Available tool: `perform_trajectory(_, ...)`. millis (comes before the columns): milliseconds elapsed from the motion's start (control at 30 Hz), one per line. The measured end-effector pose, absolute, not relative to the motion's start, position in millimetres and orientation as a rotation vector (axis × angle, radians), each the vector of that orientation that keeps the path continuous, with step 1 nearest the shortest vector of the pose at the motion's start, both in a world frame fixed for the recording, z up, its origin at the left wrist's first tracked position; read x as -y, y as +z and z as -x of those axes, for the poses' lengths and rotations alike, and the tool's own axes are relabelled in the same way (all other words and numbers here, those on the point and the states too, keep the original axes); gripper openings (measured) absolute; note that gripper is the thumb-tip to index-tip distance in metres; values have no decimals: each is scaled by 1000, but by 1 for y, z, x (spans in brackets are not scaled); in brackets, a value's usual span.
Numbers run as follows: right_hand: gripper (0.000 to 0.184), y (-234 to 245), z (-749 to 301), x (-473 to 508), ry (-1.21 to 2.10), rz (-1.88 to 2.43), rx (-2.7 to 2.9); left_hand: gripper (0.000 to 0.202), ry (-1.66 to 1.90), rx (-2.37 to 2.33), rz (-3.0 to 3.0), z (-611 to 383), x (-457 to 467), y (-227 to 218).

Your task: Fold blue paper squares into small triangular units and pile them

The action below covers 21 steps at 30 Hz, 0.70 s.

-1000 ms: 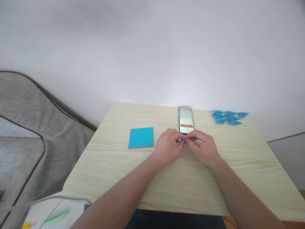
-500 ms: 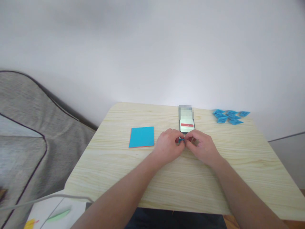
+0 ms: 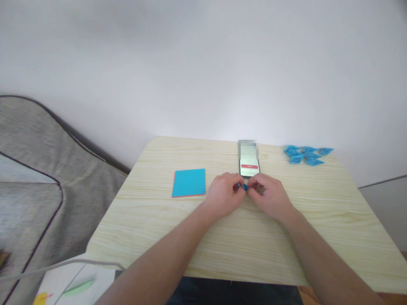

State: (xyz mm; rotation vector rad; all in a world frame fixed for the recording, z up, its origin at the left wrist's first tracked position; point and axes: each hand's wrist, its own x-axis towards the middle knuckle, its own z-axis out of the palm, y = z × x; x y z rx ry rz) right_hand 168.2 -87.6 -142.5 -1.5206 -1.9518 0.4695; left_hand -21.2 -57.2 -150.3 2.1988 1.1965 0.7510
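Observation:
My left hand [image 3: 224, 195] and my right hand [image 3: 269, 195] meet knuckle to knuckle over the middle of the light wooden table [image 3: 241, 241]. Both pinch a small folded piece of blue paper [image 3: 243, 186], which shows only as a sliver between the fingertips. Just beyond the hands lies a phone [image 3: 249, 163] with its screen lit. A stack of square blue paper sheets [image 3: 189, 182] lies flat to the left of my left hand.
Several small folded blue paper shapes [image 3: 305, 155] sit in a cluster at the table's far right corner. A grey cushioned seat [image 3: 34, 169] stands to the left of the table. A white wall rises behind it. White papers and a cable [image 3: 63, 271] lie low at the left.
The hands have stayed in place; the fingertips have worked the small blue paper, which now shows slightly more between them.

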Motion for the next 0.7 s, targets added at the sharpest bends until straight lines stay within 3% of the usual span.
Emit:
perform_trajectory(333, 22, -144, -172, 86, 380, 1530, 2060, 21, 685, -1305, -2238, 23, 56, -144)
perform_trajectory(567, 13, -142, -170, 88, 300, 1563, 2091, 17, 665, -1318, -2265, 25, 54, -144)
perform_trajectory(700, 18, -141, -168, 88, 326, 1538, 2104, 18, 696, -1314, -2244, 25, 54, -145)
